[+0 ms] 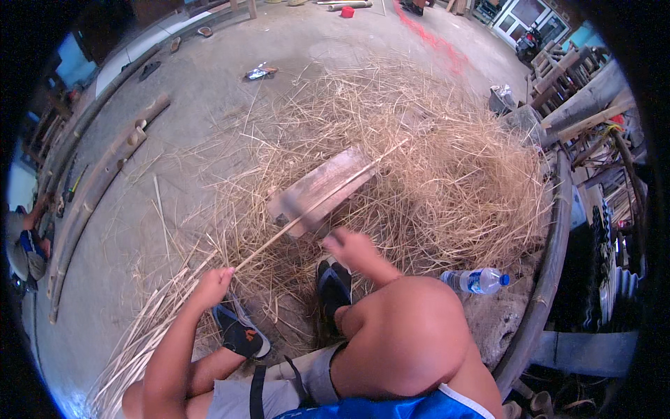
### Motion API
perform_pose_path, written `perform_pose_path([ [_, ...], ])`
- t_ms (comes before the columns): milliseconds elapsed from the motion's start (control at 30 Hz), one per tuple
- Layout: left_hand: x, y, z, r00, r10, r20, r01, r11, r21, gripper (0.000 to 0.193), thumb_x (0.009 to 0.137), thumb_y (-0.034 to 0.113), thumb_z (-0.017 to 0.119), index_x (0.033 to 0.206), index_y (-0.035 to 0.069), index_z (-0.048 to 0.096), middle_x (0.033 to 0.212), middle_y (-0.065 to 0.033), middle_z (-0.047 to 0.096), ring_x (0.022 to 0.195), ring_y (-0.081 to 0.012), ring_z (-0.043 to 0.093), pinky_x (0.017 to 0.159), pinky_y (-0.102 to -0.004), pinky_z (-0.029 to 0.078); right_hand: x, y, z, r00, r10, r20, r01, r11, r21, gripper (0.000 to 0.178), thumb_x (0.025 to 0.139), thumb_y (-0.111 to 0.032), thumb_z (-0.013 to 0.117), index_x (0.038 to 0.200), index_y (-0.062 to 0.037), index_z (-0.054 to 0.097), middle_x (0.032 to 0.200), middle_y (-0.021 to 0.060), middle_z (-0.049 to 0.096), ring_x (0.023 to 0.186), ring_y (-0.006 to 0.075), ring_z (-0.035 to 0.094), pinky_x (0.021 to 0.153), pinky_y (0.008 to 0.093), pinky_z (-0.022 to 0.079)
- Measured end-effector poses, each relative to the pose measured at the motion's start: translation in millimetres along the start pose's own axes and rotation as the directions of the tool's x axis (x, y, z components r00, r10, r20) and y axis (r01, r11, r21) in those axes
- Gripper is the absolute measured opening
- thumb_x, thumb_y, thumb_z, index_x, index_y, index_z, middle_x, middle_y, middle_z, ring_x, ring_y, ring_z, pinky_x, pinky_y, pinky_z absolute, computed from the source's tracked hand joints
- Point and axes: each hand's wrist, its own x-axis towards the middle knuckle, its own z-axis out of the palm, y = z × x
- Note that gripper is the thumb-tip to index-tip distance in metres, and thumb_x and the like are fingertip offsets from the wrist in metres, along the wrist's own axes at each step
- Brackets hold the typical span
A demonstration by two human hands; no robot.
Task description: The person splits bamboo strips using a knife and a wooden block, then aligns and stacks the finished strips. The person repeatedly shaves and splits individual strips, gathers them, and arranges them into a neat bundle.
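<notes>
My left hand [215, 286] is closed around the near end of a long thin bamboo strip [264, 246]. From there the strip runs up and to the right, across a worn wooden block [342, 170] on the ground. My right hand [350, 249], near the block's lower side, grips a knife [315, 222]. Motion blurs its dark blade, which lies across the strip over the block's near end. Whether the edge touches the strip cannot be made out.
Pale shavings [453, 181] heap around the block. Thin strips [150, 328] lie beside my left arm. A water bottle [476, 281] lies right of my knee. Bamboo poles [98, 188] rest at the left, near another person's hand [40, 206]. A long pole [551, 258] curves along the right.
</notes>
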Motion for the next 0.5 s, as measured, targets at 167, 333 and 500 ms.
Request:
perform_pose_path([
  [167, -16, -7, -17, 0.986, -0.108, 0.124, 0.117, 0.991, -0.064, 0.050, 0.110, 0.040, 0.046, 0.084, -0.001, 0.054, 0.065, -0.0075, 0.047, 0.063, -0.0210, 0.045, 0.064, -0.0410, 0.043, -7, 1, 12, 0.977, 0.162, -0.138, -0.140, 0.978, 0.155, 0.042, 0.098, -0.052, 0.063, 0.101, -0.0101, 0.065, 0.083, 0.0198, 0.072, 0.084, 0.0441, 0.071, 0.075, 0.0525, 0.056],
  [333, -23, -22, -21, 0.982, -0.119, 0.150, 0.128, 0.990, -0.053, 0.049, 0.110, 0.040, 0.046, 0.083, 0.001, 0.056, 0.068, -0.0051, 0.049, 0.065, -0.0183, 0.047, 0.064, -0.0395, 0.043, 4, 22, 8, 0.994, -0.108, -0.011, 0.108, 0.994, -0.001, 0.044, 0.097, -0.054, 0.063, 0.105, -0.0106, 0.066, 0.085, 0.0197, 0.072, 0.084, 0.0433, 0.071, 0.074, 0.0529, 0.056],
  [500, -48, -29, -41, 0.962, -0.252, 0.109, 0.250, 0.968, 0.032, 0.050, 0.110, 0.040, 0.047, 0.084, 0.001, 0.060, 0.069, -0.0037, 0.056, 0.067, -0.0167, 0.051, 0.066, -0.0373, 0.047, 15, 38, -32, 0.868, 0.438, -0.234, -0.446, 0.895, 0.020, 0.049, 0.100, -0.055, 0.059, 0.118, -0.0117, 0.069, 0.099, 0.0241, 0.074, 0.096, 0.0425, 0.072, 0.085, 0.0519, 0.056],
])
